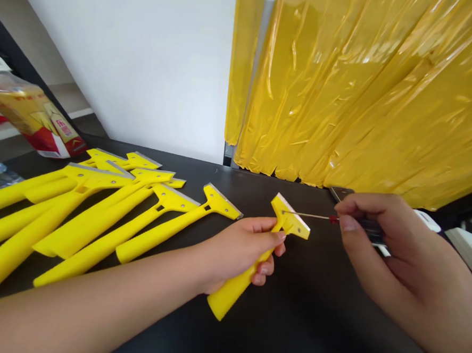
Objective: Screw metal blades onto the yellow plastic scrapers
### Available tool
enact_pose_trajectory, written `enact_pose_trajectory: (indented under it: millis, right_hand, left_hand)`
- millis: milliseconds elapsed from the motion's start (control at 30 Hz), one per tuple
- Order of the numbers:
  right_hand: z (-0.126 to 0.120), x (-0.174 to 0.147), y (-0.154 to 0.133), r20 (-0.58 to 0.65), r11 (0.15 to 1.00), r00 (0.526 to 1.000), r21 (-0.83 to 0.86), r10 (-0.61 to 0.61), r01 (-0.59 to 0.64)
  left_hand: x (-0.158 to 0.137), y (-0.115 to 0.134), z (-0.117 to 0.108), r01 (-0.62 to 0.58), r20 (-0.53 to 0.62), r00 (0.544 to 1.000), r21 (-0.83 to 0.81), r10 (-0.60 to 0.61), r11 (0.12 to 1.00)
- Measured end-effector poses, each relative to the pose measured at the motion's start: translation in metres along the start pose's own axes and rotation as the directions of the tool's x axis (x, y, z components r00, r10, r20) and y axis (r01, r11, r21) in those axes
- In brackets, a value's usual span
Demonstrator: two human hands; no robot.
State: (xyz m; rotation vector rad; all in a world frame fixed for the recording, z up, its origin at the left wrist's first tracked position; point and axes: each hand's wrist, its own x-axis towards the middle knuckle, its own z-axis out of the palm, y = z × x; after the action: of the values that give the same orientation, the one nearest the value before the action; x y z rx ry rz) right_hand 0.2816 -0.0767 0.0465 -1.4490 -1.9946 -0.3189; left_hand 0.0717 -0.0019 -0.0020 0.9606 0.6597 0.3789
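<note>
My left hand [241, 251] grips a yellow plastic scraper [289, 219] by its handle, just above the black table [311, 319]. Its bladed head points up and to the right. My right hand [380, 236] pinches a small screwdriver [317, 216] with a thin metal shaft and a red collar. The shaft's tip touches the scraper's head near the blade. The screwdriver's dark handle is mostly hidden in my fingers.
Several more yellow scrapers [98, 210] lie side by side at the left of the table. A packaged box [35, 121] stands at the far left. Yellow plastic sheeting [365, 88] hangs behind. A phone [341, 192] and white items [471, 247] lie at the right.
</note>
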Motion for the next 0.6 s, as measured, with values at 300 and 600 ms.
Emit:
enact_pose_trajectory:
  millis: [300, 600]
  right_hand:
    - [0.0022, -0.0008, -0.0058, 0.041, 0.997, 0.997, -0.047, 0.061, -0.059]
    - [0.0038, -0.0020, -0.0019, 0.011, 0.952, 0.952, -0.016, 0.307, -0.307]
  left_hand:
    - [0.0006, 0.0012, -0.0002, 0.005, 0.001, 1.000, 0.014, -0.005, 1.000]
    - [0.0006, 0.0007, -0.0014, 0.001, 0.018, 1.000, 0.004, -0.001, 1.000]
